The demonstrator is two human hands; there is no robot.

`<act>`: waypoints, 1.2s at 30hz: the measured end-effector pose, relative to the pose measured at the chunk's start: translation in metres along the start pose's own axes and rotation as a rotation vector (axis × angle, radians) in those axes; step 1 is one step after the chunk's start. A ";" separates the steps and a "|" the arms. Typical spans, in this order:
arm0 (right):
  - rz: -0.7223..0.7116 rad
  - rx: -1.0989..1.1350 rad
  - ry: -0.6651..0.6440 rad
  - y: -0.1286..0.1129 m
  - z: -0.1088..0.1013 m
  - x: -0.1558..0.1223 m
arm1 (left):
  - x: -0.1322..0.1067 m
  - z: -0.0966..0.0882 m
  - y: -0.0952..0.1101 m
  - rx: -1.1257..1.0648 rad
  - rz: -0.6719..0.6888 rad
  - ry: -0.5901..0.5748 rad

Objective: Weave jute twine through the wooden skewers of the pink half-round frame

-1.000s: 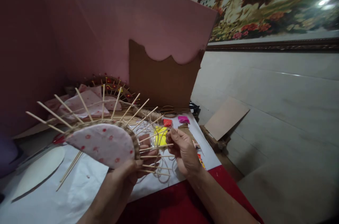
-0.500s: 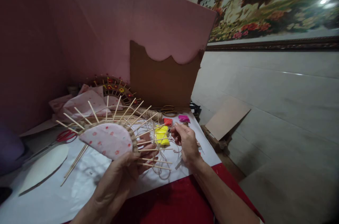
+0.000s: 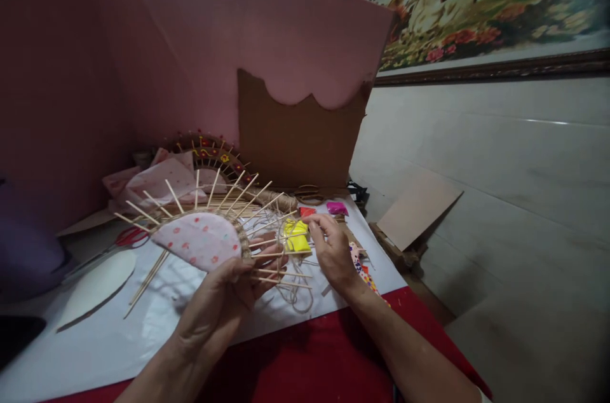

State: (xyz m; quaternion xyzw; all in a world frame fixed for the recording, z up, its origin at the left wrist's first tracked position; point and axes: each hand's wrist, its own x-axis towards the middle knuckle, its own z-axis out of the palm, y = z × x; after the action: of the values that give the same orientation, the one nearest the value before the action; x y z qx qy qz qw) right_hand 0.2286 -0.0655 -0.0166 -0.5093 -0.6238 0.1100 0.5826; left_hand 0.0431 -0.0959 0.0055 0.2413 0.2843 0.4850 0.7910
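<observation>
between the hands: a half-round piece (image 3: 199,241) in spotted cloth, raised over the table, sticks (image 3: 174,196) fanning out from its woven rim (image 3: 243,241).
left hand (image 3: 233,282): and it's grasping the piece at the corner nearest the right hand, thumb across the cloth, fingers spread behind the sticks.
right hand (image 3: 331,250): fingertips pinched beside the stick tips, apparently on twine (image 3: 301,312), whose loose loops lie below the grip.
step in hand: looks like twine being worked between the sticks.
next move: seems to call for a steady left hold and a snug strand.
</observation>
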 end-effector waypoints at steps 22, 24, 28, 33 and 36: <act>0.029 0.234 -0.008 -0.011 -0.008 -0.005 | 0.002 0.001 -0.003 0.055 0.058 0.035; 0.027 0.230 -0.008 -0.010 -0.007 -0.005 | 0.002 0.001 -0.004 0.064 0.058 0.034; -0.018 0.207 0.001 -0.010 -0.005 -0.006 | 0.001 0.001 -0.005 0.092 0.058 0.041; -0.110 0.216 -0.009 -0.011 -0.006 -0.010 | 0.002 0.000 -0.005 0.098 0.037 0.045; 0.002 0.323 -0.040 -0.011 -0.007 -0.010 | 0.002 -0.001 -0.006 0.078 0.049 0.025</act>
State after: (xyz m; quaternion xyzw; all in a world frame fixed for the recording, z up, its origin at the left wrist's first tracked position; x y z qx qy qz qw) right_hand 0.2266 -0.0810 -0.0122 -0.4074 -0.6090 0.2193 0.6443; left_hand 0.0470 -0.0961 0.0008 0.2728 0.3069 0.4957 0.7653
